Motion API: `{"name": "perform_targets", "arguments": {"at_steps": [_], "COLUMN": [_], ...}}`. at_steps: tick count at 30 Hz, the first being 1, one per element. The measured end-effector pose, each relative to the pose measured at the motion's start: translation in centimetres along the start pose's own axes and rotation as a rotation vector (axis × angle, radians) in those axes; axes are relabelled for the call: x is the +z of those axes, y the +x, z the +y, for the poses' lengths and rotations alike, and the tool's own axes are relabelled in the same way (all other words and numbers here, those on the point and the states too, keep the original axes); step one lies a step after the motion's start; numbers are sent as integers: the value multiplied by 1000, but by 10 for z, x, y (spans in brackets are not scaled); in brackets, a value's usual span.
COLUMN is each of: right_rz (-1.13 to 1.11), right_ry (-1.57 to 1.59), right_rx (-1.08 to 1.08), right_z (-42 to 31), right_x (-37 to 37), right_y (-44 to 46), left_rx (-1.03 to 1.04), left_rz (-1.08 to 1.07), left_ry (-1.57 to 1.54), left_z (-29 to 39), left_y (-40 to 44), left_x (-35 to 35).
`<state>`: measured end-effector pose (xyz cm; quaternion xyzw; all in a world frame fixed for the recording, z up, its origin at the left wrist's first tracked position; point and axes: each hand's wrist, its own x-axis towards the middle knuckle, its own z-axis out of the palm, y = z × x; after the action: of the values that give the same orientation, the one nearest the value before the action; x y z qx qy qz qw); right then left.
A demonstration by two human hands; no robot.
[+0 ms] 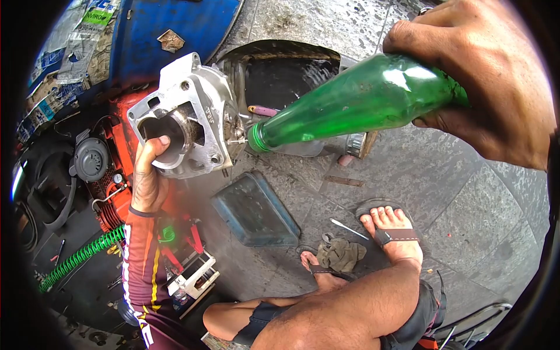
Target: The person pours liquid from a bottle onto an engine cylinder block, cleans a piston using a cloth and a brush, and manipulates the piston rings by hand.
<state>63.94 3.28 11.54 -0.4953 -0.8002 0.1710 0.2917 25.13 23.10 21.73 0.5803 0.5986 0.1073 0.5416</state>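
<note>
My left hand (153, 169) grips a silver metal engine cylinder (207, 125) from below, with the thumb over the rim of its round bore. My right hand (481, 81) is wrapped round the base end of a green bottle (356, 99). The bottle is tilted with its open mouth down to the left, close against the cylinder's side. A thin bright streak shows between the mouth and the metal; whether it is liquid I cannot tell. Behind both lies a cut-open container (233, 61) holding dark liquid (286, 81). A pink-handled tool (263, 111) rests at its edge.
A blue-grey tray (256, 213) lies on the tiled floor. Near my sandalled feet are a rag (341, 255) and a thin screwdriver-like tool (349, 228). An orange machine (119, 169) with a coiled green hose (81, 256) stands at left. A blue drum (146, 44) is behind.
</note>
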Motion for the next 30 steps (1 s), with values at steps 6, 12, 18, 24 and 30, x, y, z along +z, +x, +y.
{"name": "perform_targets", "arguments": {"at_steps": [6,12,18,24,30], "right_rz": [67,246,724,822,784], "right_ry": [257,598,638,570,521], "right_rx": [51,881,892,828,780], "right_z": [30,-12,-48,-53,-47], "right_x": [46,110,173,191,204], "right_y": [-46,-135,-174,-166,-177], "left_rx": [-48,-35,-100,1,-20], "left_rz": [14,105,180,57,178], "left_ry": [-131,-471,-638,-923,-1080], "left_z": [-21,-67,-73,-116,-98], "left_y": [-15,-62,-97,-96,-80], "left_x": [-10,-27,-11,-11,59]}}
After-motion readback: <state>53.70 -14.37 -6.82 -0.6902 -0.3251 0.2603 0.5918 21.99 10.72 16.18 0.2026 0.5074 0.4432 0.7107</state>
